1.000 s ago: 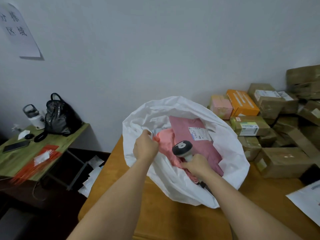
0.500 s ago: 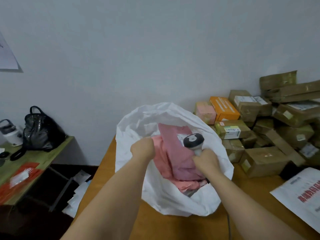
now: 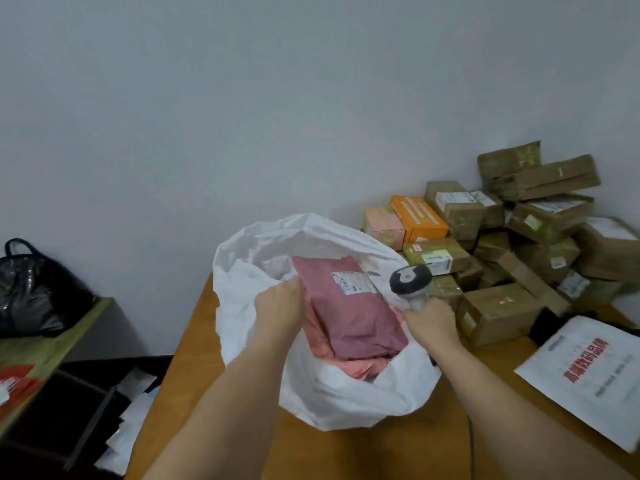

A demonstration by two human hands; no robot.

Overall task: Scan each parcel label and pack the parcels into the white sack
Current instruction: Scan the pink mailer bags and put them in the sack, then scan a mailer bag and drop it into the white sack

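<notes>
The white sack [image 3: 249, 271] lies open on the wooden table [image 3: 346, 452], its mouth facing me. Inside it lies a pink parcel bag [image 3: 353, 317] with a white label [image 3: 349, 280] facing up, on top of a lighter pink one [image 3: 346, 367]. My left hand [image 3: 280, 310] grips the left edge of the pink parcel at the sack's mouth. To the right of the parcel, my right hand [image 3: 429, 323] holds the handle of a barcode scanner [image 3: 410, 278], whose dark head rises over the sack's right rim.
A pile of several brown cardboard parcels [image 3: 498, 313], with an orange box [image 3: 419, 220] and a pink box [image 3: 384, 225], fills the table's back right. A printed white sheet [image 3: 588, 368] lies at the right. A black bag [image 3: 31, 289] stands on a green side table [image 3: 55, 344] at left.
My right hand has moved the scanner rightward, off the parcel, uncovering its label. My left hand stays at the parcel's left edge. The view has shifted right.
</notes>
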